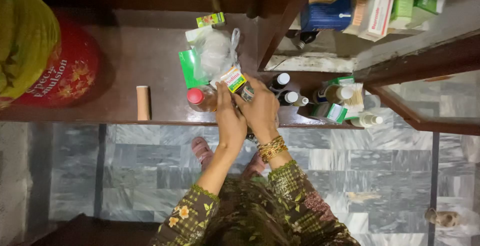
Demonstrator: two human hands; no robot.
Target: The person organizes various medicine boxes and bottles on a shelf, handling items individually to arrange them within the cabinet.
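Note:
Both my hands meet at the front edge of a dark wooden shelf [125,111]. My left hand [228,118] and my right hand [260,111], with gold bangles on its wrist, close together around a small bottle [246,93], mostly hidden by my fingers. A small white, yellow and green box [234,79] sits just above my fingertips, touching or nearly touching them. A bottle with a red cap [196,97] stands left of my left hand. A clear plastic bag [216,51] with white contents lies behind the box.
Several small bottles [286,96] and boxes crowd the shelf to the right. A green packet [189,68] and a tan tube [143,102] lie to the left, a red tin [70,71] at far left. A glass cabinet door [430,96] stands open at right. Grey marble floor lies below.

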